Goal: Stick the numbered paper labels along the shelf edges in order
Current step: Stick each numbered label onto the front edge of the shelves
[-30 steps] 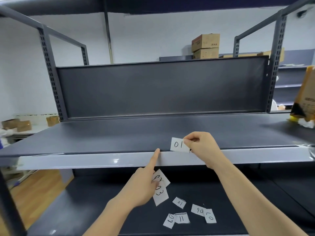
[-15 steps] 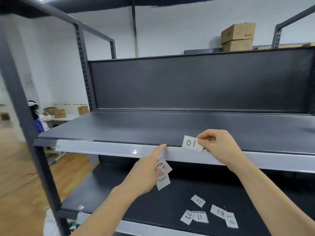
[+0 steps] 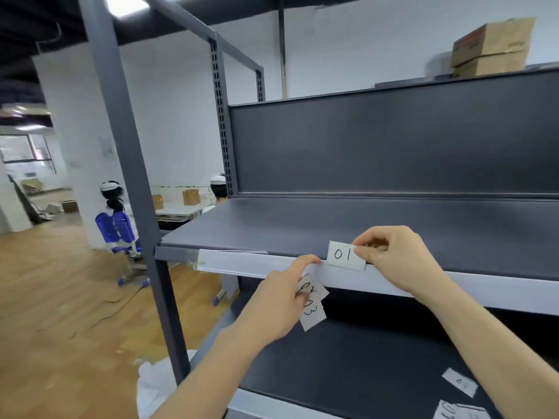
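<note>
Landmark is the white strip point(image 3: 242, 265) running along the front edge of the grey shelf point(image 3: 302, 220). Right hand point(image 3: 393, 263) pinches the right end of label 01 point(image 3: 344, 255) between thumb and curled fingers, just above the strip. The label is upright, facing the camera, with its lower edge overlapping the strip's top; cannot tell if it is stuck down. Left hand point(image 3: 272, 308) sits just below the strip, left of label 01. Its forefinger point(image 3: 308, 263) is stretched up and touches the strip, a small gap away from the label. The rest of that hand grips two more labels point(image 3: 313, 314), fanned and tilted, hanging below the strip; the lower one reads 03, the upper one is partly covered by fingers. Lower shelf point(image 3: 348, 376) lies well below the strip, with loose labels point(image 3: 459, 387) lying flat at its right end, numbers blurred. The strip's left end stops near the grey post point(image 3: 127, 176), with clear tape there. Cardboard boxes point(image 3: 491, 46) sit high above the strip, top right. Far left of the strip, beyond the post: wood floor point(image 3: 45, 297), a blue chair point(image 3: 116, 231) with a person seated, back turned. White bag point(image 3: 157, 385) on the floor, below the strip's left end.
</note>
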